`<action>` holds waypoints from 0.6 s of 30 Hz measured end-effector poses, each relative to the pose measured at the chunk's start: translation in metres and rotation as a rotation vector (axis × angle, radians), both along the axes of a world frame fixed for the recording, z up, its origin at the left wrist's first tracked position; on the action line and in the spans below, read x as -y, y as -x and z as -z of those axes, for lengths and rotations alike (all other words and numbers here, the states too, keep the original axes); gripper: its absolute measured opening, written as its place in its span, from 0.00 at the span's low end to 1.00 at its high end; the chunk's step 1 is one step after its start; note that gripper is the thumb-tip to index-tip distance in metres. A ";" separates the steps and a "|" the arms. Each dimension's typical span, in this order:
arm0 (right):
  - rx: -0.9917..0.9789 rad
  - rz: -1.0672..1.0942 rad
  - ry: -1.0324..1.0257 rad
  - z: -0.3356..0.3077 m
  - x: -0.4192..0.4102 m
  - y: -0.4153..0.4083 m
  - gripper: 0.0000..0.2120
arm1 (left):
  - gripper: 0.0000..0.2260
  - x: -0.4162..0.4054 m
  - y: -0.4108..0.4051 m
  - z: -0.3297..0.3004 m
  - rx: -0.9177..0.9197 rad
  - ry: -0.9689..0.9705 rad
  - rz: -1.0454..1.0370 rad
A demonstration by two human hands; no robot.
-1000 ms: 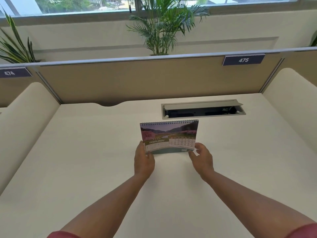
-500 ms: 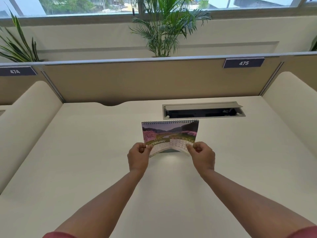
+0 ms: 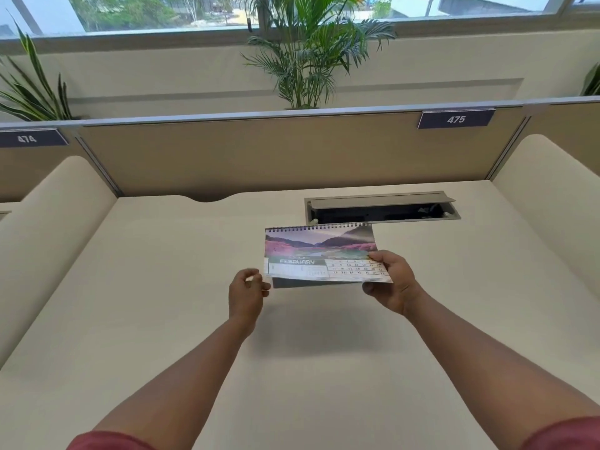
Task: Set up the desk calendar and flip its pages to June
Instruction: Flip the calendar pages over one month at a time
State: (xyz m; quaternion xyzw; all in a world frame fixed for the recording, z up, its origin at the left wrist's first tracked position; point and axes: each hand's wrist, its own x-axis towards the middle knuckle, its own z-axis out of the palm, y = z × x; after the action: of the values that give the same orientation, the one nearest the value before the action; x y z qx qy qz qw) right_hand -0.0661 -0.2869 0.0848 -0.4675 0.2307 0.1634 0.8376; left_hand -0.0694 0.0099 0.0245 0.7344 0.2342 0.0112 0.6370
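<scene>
A spiral-bound desk calendar (image 3: 319, 246) is on the cream desk (image 3: 162, 287), showing the FEBRUARY page with a pink-and-green landscape photo. My right hand (image 3: 391, 284) pinches the lower right corner of the front pages and lifts them off the dark base, which shows underneath. My left hand (image 3: 246, 292) is blurred, with curled fingers right beside the lower left corner. I cannot tell whether it touches the calendar.
An open cable hatch (image 3: 381, 209) lies in the desk just behind the calendar. A tan partition (image 3: 292, 151) with the label 475 (image 3: 456, 119) closes the back. Padded side walls rise at the left (image 3: 48, 228) and at the right (image 3: 552, 190). Potted palms stand beyond.
The pages have risen and tilted up toward me, held at the right corner. My left hand has come off the lower left corner and sits slightly lower and to the left.
</scene>
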 end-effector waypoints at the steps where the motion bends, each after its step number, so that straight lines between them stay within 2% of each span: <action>1: 0.002 -0.019 -0.029 -0.002 0.001 -0.001 0.08 | 0.18 -0.001 -0.002 -0.004 0.042 -0.074 0.056; 3: 0.016 -0.052 -0.052 -0.005 0.002 0.000 0.09 | 0.35 0.000 -0.008 -0.014 0.166 -0.312 0.169; 4: 0.026 -0.066 -0.062 -0.005 0.002 0.000 0.10 | 0.40 0.000 -0.013 -0.019 0.244 -0.458 0.215; 6: 0.056 -0.089 -0.093 -0.004 0.003 0.000 0.11 | 0.41 0.003 -0.021 -0.032 0.377 -0.648 0.286; 8: 0.082 -0.099 -0.127 -0.003 0.005 0.000 0.15 | 0.31 0.005 -0.032 -0.045 0.416 -0.569 0.317; 10: 0.114 -0.100 -0.143 0.000 0.008 0.000 0.25 | 0.22 0.005 -0.038 -0.054 0.400 -0.449 0.328; 11: 0.123 -0.074 -0.139 0.001 0.009 -0.001 0.30 | 0.19 0.004 -0.041 -0.056 0.399 -0.465 0.326; 12: 0.122 -0.026 -0.121 0.002 0.011 -0.002 0.32 | 0.16 0.003 -0.043 -0.060 0.392 -0.389 0.309; 14: 0.103 0.104 -0.011 0.002 0.012 -0.006 0.23 | 0.11 0.002 -0.045 -0.065 0.432 -0.363 0.284; 16: 0.089 0.181 0.174 0.003 0.013 -0.010 0.08 | 0.07 0.004 -0.047 -0.070 0.463 -0.411 0.277; 17: 0.099 0.171 0.244 0.005 0.013 -0.013 0.09 | 0.07 0.006 -0.050 -0.074 0.429 -0.351 0.247; 18: 0.109 0.135 0.299 0.005 0.011 -0.015 0.15 | 0.09 0.008 -0.052 -0.079 0.380 -0.273 0.219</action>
State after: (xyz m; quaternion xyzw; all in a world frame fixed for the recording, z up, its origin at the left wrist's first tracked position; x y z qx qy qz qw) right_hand -0.0512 -0.2984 0.0796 -0.5786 0.2377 0.0453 0.7789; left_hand -0.0171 0.0014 0.1039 0.8193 0.0259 0.1116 0.5617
